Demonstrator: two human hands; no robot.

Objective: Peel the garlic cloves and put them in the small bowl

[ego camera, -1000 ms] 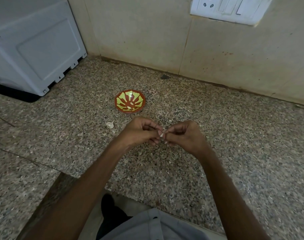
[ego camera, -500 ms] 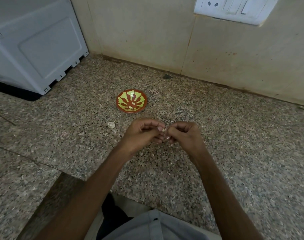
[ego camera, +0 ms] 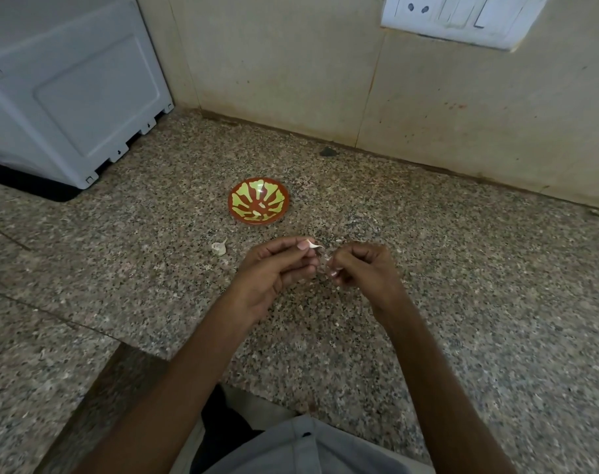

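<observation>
Step in hand: You are mid-peel, working one small pale garlic clove (ego camera: 314,246) held in the air between your hands, above the speckled grey-brown granite desk (ego camera: 462,302).
Left hand: Your left hand (ego camera: 274,271) pinches the garlic clove between thumb tip and forefinger tip. Its pointed white end pokes out toward the right, and the other fingers are curled underneath.
Right hand: Your right hand (ego camera: 366,268) is curled just beside the left. Its fingers (ego camera: 337,268) nip what looks like a thin, see-through shred of skin, but the spot is blurred and I cannot be sure.
Bowl: The small round bowl (ego camera: 231,205), orange-red with a yellow-green leaf pattern, stands on the desk beyond your hands and apart from them. The pale marks in its bottom could be peeled cloves or only the pattern.
Waiting: One papery white unpeeled clove (ego camera: 218,248) lies on the desk, left of your left hand and nearer you than the bowl.
Done so far: By my reading, little can be counted as finished, since what the bowl holds is unclear.
Left to do: Strip the rest of the skin, drop the garlic clove into the bowl, then peel the one on the desk.
</observation>
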